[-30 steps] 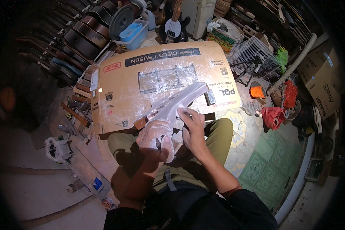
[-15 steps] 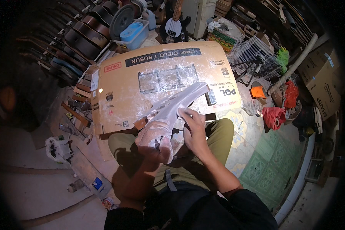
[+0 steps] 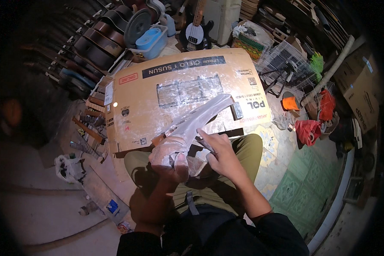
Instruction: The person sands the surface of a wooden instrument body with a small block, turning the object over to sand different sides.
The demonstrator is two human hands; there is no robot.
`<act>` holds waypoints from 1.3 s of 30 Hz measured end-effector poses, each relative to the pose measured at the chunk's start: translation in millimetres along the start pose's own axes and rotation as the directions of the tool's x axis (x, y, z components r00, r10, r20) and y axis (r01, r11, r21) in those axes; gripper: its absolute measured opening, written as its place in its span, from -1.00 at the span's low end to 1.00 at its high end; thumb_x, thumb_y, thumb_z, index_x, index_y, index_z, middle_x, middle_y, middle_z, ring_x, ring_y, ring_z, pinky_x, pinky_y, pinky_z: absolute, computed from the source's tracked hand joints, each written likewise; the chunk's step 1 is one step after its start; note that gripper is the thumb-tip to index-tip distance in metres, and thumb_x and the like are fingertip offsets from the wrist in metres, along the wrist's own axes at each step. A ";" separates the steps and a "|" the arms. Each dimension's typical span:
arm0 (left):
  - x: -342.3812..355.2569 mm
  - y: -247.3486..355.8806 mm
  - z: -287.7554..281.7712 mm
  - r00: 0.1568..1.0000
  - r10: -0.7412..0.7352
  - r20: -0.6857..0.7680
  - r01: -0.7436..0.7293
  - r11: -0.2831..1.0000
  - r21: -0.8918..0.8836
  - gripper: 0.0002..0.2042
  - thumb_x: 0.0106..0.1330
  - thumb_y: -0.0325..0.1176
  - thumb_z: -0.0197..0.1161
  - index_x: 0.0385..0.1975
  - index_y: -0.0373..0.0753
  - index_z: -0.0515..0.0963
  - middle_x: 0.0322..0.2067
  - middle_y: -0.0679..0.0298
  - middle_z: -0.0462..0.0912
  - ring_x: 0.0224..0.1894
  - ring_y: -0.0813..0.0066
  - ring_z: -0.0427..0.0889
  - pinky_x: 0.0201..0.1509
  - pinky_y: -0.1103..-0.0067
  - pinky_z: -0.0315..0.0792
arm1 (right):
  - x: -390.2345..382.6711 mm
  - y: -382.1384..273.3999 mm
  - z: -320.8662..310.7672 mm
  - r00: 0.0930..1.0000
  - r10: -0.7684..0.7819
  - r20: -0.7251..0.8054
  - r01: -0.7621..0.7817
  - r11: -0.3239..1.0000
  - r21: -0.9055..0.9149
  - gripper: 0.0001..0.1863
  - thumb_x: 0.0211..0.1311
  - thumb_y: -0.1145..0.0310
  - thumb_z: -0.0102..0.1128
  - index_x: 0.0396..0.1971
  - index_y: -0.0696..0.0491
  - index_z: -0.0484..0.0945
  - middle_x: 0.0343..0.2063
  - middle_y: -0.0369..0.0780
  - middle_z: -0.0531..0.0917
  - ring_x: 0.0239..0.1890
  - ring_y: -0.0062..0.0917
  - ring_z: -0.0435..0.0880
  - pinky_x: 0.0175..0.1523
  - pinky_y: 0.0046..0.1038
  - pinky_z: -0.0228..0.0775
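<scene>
A long, curved, dust-whitened wooden piece (image 3: 207, 112), much like a guitar neck, slants from my lap out over the cardboard sheet (image 3: 136, 123). My left hand (image 3: 168, 158), coated in pale dust, is closed around its near end. Beside its right edge is my right hand (image 3: 222, 154), the index finger stretched along the wood. Between thumb and fingers it pinches a small flat grey piece (image 3: 206, 146) that looks like folded sandpaper. Under the hands, a paler block-like part (image 3: 196, 164) shows partly. A dark grey block (image 3: 237, 111) lies near the wooden piece's far end.
Guitars (image 3: 94, 42) hang in a row at the far left. A blue tub (image 3: 151, 45) and a bass guitar (image 3: 195, 32) stand beyond the cardboard. At right are a wire cage (image 3: 292, 59), an orange cup (image 3: 289, 103) and a red bag (image 3: 308, 132). Wood offcuts (image 3: 88, 130) lie left.
My right hand has shifted slightly down and right along the wood's edge, its index finger now straighter. The left hand keeps its hold. The whole view has moved slightly.
</scene>
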State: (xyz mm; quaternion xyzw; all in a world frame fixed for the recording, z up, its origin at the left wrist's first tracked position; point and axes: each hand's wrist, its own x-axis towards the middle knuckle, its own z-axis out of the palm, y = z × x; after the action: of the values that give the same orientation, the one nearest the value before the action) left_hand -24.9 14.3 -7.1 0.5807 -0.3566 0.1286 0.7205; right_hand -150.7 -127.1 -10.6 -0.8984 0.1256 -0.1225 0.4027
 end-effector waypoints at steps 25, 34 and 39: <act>97.7 -72.1 7.5 0.968 -0.048 -0.248 0.007 0.987 -0.162 -0.82 0.35 -0.57 0.23 -0.12 -0.35 0.42 -0.31 0.22 0.56 -0.23 0.46 0.62 -0.11 0.51 0.52 | -45.8 149.3 90.7 0.935 0.355 -0.024 -0.296 0.813 0.501 -0.51 0.15 0.60 0.02 0.13 0.17 0.57 -0.01 -0.26 0.69 0.06 -0.55 0.61 0.26 -0.43 0.37; 130.7 -153.3 -5.6 0.901 -0.224 -0.371 0.357 0.869 0.342 -0.61 0.00 -0.38 0.64 -0.26 -0.47 0.64 -0.25 0.10 0.73 -0.26 0.35 0.70 -0.06 0.42 0.57 | -69.7 142.0 144.4 0.767 0.563 0.307 -0.598 0.455 0.660 -0.67 0.40 0.35 0.07 0.02 0.10 0.69 -0.09 -0.31 0.73 -0.04 -0.57 0.63 0.08 -0.49 0.44; 137.1 -160.7 -32.3 0.924 -0.280 -0.260 0.378 0.772 0.512 -0.38 -0.12 -0.30 0.72 -0.13 -0.49 0.52 -0.17 0.05 0.70 -0.15 0.27 0.70 -0.01 0.41 0.56 | -75.1 155.4 177.9 0.568 0.717 0.403 -0.743 0.237 0.626 -0.69 0.27 0.39 0.10 -0.05 0.13 0.66 -0.23 -0.24 0.72 -0.21 -0.43 0.64 -0.10 -0.37 0.46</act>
State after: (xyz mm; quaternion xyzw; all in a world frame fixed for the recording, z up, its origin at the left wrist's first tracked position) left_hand 180.9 -34.1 -38.3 0.8040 -0.1343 0.1462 0.5605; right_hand -183.8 -79.7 -251.7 -0.4859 0.4595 0.0537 0.7415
